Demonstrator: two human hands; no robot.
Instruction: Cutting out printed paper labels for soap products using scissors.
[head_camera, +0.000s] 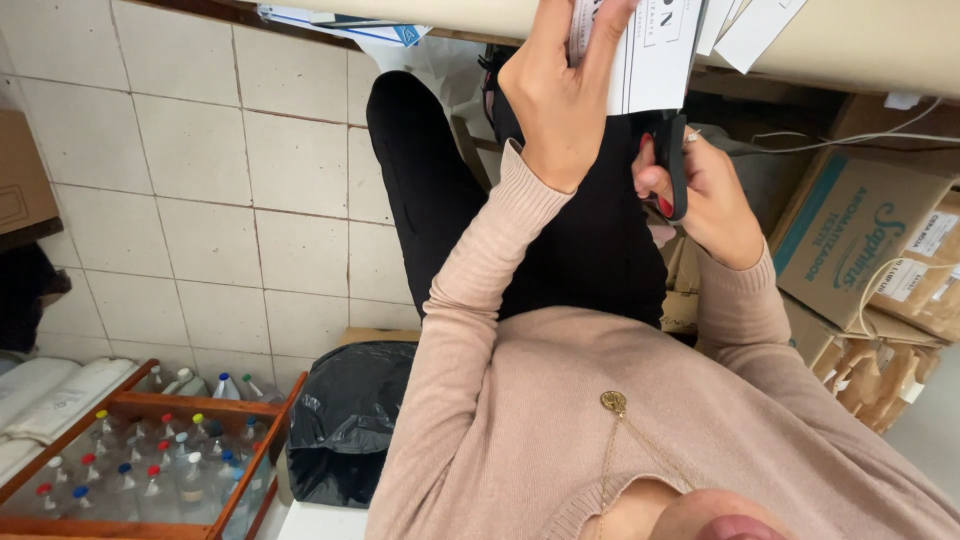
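Head view: we pinch a white printed sheet (650, 60) in our left hand (560, 100) at the table edge while our right hand (705, 195) grips black scissors (672, 160) just under it, the cut barely begun.

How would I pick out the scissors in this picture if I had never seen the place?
Start at the pale table edge along the top, where the left hand pinches a white printed sheet. Just below that sheet, the right hand grips the scissors. They are the only dark, looped handle there, set against the white paper above and brown cardboard boxes to the right.
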